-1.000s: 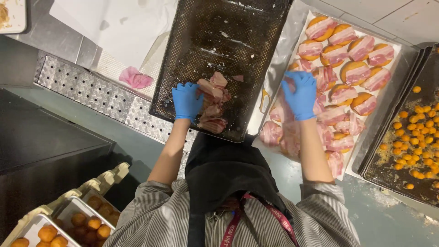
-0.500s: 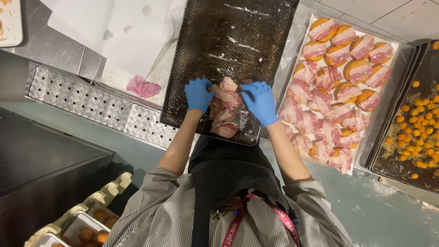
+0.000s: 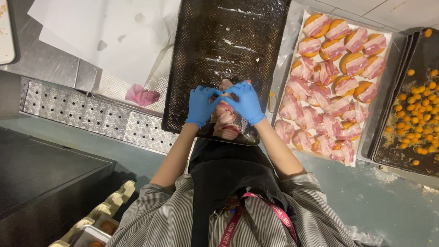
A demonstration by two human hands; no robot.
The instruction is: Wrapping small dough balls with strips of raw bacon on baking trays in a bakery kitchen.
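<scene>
Both gloved hands, left hand (image 3: 201,104) and right hand (image 3: 247,101), pinch bacon (image 3: 224,120) over dark tray (image 3: 219,50) on steel counter (image 3: 55,64).

Bright, even overhead light; sharp focus

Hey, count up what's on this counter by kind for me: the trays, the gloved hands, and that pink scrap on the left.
Trays: 3 (dark perforated tray, tray of bacon-wrapped pieces, dark tray with orange balls)
Blue-gloved hands: 2 (left hand, right hand)
Pink scrap: 1
Total: 6
</scene>
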